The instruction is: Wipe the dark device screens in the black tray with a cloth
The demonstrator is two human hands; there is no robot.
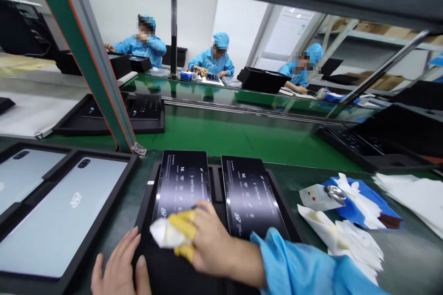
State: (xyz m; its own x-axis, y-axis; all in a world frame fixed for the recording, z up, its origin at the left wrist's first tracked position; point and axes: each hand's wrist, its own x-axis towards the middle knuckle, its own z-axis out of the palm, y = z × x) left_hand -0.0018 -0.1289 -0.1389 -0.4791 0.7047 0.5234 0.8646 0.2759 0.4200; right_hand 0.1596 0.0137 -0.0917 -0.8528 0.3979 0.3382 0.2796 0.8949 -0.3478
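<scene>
Wiping the left tablet (182, 184) in a black tray (147, 207).
Right hand (207, 239) clutches a white cloth (166, 235); left hand (119, 269) lies open on the tray edge; crumpled wipes (346, 235) lie right.

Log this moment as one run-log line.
right hand: white cloth on left tablet | left hand: tray edge

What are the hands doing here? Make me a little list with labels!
Place: green workbench on a factory line
Right hand: presses a white cloth wad on the left dark tablet; yellow covers on some fingers
Left hand: lies flat at the edge of the black tray
Beside it: second dark tablet in the same tray
Left side: pale grey tablet backs in another tray
Right side: white wipes, blue cloth
Behind: people in blue coats
</scene>
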